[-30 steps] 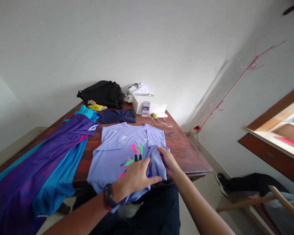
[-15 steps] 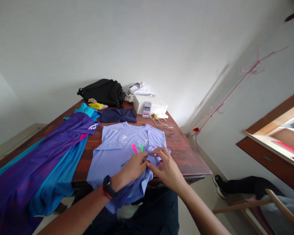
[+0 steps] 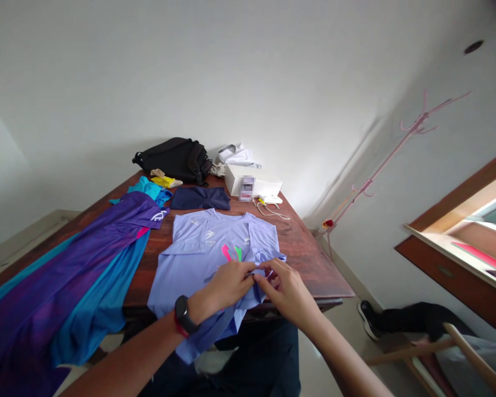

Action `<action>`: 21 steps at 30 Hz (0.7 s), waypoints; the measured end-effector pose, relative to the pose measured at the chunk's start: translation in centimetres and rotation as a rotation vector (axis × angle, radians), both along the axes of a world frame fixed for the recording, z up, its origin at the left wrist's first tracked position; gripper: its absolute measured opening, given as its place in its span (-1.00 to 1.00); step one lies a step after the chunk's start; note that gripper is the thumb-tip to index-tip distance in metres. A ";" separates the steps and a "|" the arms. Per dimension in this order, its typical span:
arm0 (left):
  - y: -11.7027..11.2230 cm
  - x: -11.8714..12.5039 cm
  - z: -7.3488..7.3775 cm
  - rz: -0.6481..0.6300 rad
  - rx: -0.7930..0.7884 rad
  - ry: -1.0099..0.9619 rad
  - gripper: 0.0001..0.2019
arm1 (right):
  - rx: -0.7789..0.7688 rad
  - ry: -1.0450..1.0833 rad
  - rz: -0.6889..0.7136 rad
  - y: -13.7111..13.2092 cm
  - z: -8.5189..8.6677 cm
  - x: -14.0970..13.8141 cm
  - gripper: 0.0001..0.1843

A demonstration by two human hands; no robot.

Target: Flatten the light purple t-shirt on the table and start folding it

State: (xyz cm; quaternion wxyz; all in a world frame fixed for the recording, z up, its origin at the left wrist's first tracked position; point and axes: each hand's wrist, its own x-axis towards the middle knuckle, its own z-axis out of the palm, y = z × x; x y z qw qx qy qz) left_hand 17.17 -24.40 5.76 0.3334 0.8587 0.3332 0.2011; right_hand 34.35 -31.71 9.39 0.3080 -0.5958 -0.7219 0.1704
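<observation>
A lavender T-shirt (image 3: 182,267) with a pink and green print lies spread on the table, its sleeves turned inward over the front and its lower end hanging past the near edge. My left hand (image 3: 231,282), with a watch on the wrist, pinches the shirt's fabric near its right side. Close beside it, my right hand (image 3: 284,284) grips the same bunched cloth between thumb and fingers. The fingertips of both hands nearly meet there. Part of the shirt is hidden beneath my hands and forearms.
Purple and blue garments (image 3: 103,248) drape over the left of the wooden table (image 3: 310,259). Behind the shirt lie a folded navy cloth (image 3: 200,198), a black backpack (image 3: 171,160) and a white box (image 3: 268,182) with a cable. A pink coat stand (image 3: 380,160) leans at right.
Both hands have shifted slightly right while pinching the shirt, and the left hand's fingers have straightened along the cloth. The view has tilted a little.
</observation>
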 end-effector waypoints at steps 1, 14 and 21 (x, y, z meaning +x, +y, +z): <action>0.0 0.1 0.0 0.009 0.031 0.020 -0.75 | -0.001 -0.014 -0.009 0.0 0.0 0.0 -0.83; -0.7 0.3 1.6 0.154 0.206 0.154 -0.78 | -0.019 -0.159 -0.013 -0.5 -0.9 -1.2 -0.40; -1.5 0.3 2.5 0.186 0.233 0.124 -0.70 | 0.092 -0.168 -0.063 0.0 -0.6 -1.5 -0.66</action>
